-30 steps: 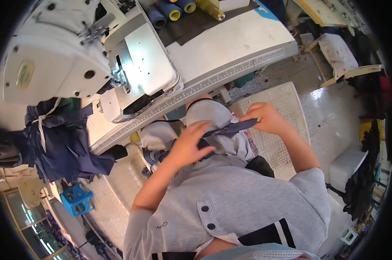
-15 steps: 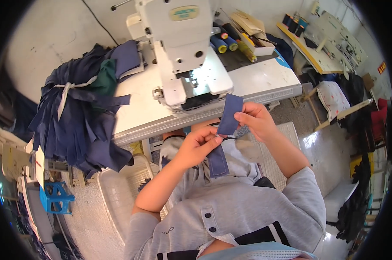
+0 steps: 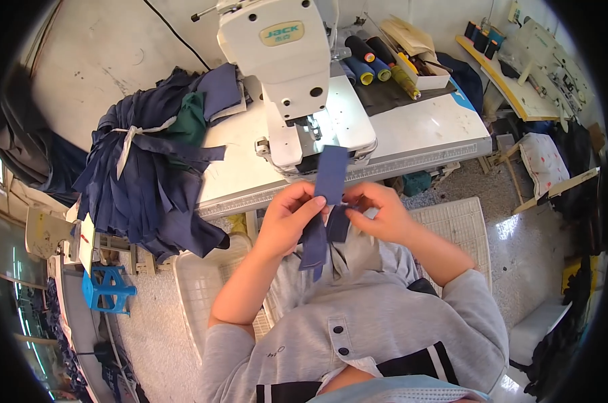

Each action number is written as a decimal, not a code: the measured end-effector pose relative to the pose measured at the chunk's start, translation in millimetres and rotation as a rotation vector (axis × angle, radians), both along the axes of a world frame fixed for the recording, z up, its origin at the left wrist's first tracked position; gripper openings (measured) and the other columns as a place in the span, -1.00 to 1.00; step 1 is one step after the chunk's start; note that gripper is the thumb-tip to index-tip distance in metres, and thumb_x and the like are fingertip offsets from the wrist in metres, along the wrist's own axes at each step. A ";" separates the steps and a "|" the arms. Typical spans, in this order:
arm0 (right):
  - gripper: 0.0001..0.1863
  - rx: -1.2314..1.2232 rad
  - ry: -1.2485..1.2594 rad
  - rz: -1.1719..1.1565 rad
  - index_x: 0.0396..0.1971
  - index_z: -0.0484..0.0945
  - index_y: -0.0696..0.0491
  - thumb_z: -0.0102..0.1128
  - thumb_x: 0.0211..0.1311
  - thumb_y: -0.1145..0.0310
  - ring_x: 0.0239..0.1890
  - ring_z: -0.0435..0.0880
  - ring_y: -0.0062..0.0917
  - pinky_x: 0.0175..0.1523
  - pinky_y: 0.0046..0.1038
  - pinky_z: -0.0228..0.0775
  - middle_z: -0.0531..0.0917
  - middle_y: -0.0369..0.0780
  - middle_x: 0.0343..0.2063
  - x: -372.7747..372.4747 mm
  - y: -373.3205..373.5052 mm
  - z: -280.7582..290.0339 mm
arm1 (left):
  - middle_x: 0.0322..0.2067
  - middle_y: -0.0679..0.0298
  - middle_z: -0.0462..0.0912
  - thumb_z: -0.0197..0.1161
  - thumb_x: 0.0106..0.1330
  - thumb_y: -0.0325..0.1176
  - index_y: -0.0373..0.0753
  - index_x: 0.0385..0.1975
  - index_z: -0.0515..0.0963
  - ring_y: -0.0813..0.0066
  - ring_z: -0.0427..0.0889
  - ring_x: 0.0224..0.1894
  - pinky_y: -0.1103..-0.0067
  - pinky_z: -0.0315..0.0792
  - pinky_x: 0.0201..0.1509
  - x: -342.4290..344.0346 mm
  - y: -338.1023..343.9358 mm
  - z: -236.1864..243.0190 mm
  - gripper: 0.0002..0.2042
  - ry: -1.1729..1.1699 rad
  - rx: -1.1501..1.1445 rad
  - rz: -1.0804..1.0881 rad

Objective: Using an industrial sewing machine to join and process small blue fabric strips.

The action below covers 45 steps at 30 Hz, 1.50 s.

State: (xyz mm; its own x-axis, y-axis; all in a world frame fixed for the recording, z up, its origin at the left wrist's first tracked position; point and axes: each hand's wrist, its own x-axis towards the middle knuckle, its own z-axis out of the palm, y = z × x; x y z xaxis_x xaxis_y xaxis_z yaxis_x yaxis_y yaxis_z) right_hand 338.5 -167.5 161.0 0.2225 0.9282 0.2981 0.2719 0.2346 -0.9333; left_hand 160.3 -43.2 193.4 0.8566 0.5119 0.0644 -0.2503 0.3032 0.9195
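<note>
1. Pinching navy fabric pieces point(image 3: 332, 176), the left hand point(image 3: 288, 220) and right hand point(image 3: 384, 213) sit close together.
2. The pieces are above the lap point(image 3: 391, 260), before the sewing machine point(image 3: 284, 57).
3. One stands up as a flat, plain rectangle; darker ends hang below.

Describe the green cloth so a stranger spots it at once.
Find the white sewing machine. Left of it lies a navy fabric bundle with a pale tie. The green cloth is toward its upper right, the only green among navy.

We wear a grey short-sleeved shirt point(image 3: 411, 322) — two dark buttons point(image 3: 338, 330), black collar point(image 3: 411, 364) striped white. Our mask point(image 3: 411, 391) is pale blue.
</note>
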 end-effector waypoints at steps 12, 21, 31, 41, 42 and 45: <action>-0.73 0.535 -0.489 -0.436 -0.33 0.66 0.08 0.34 -0.13 0.62 -0.54 0.63 -0.46 -0.48 -0.53 0.45 0.70 -0.17 -0.30 24.1 -16.6 -7.1 | -0.15 0.20 0.53 0.14 0.30 -0.66 -0.27 0.14 0.20 0.38 0.62 -0.17 0.48 0.60 -0.15 19.4 -63.7 -34.7 -0.56 0.093 -0.012 0.321; -0.65 0.381 -0.714 -0.373 -0.18 0.64 0.01 0.32 -0.06 0.56 -0.42 0.69 -0.40 -0.33 -0.45 0.54 0.72 -0.29 -0.25 13.2 -21.7 -2.4 | -0.10 0.07 0.64 0.24 0.28 -0.53 -0.38 0.01 0.51 0.32 0.62 -0.06 0.53 0.48 0.06 33.9 -73.5 -39.1 -0.70 0.242 0.726 0.256; -0.37 0.050 -0.287 0.035 0.14 0.52 0.02 0.44 -0.06 0.42 -0.22 0.68 -0.37 -0.09 -0.37 0.56 0.67 -0.17 -0.08 16.1 -43.5 26.5 | -0.15 0.17 0.69 0.04 0.39 -0.61 -0.36 -0.01 0.53 0.44 0.67 -0.09 0.59 0.52 -0.05 35.6 -53.9 -64.3 -0.77 0.062 -0.006 0.156; -0.58 0.340 -0.021 0.014 0.06 0.53 0.12 0.26 0.16 0.57 -0.05 0.61 -0.48 0.05 -0.41 0.50 0.66 -0.20 -0.10 26.4 -23.3 -10.2 | -0.07 0.06 0.66 0.03 0.50 -0.42 -0.42 0.01 0.54 0.26 0.68 -0.02 0.41 0.57 0.07 30.4 -48.4 -36.8 -0.75 0.004 -0.182 0.109; -0.63 0.307 0.383 -0.005 0.05 0.53 0.12 0.22 0.23 0.59 -0.03 0.60 -0.53 0.07 -0.42 0.48 0.65 -0.20 -0.07 27.8 -20.0 -20.9 | -0.07 0.06 0.66 0.03 0.51 -0.39 -0.43 0.01 0.55 0.25 0.68 -0.03 0.42 0.57 0.07 30.9 -48.1 -29.6 -0.74 -0.082 -0.169 0.078; -0.65 0.096 0.334 0.201 0.11 0.46 0.15 0.11 0.33 0.61 0.03 0.57 -0.56 0.12 -0.42 0.46 0.59 -0.18 0.02 39.6 -5.8 -53.8 | -0.10 0.11 0.66 0.09 0.49 -0.41 -0.45 -0.05 0.58 0.34 0.67 -0.07 0.50 0.55 0.03 29.9 -39.8 4.6 -0.76 0.045 -0.004 0.017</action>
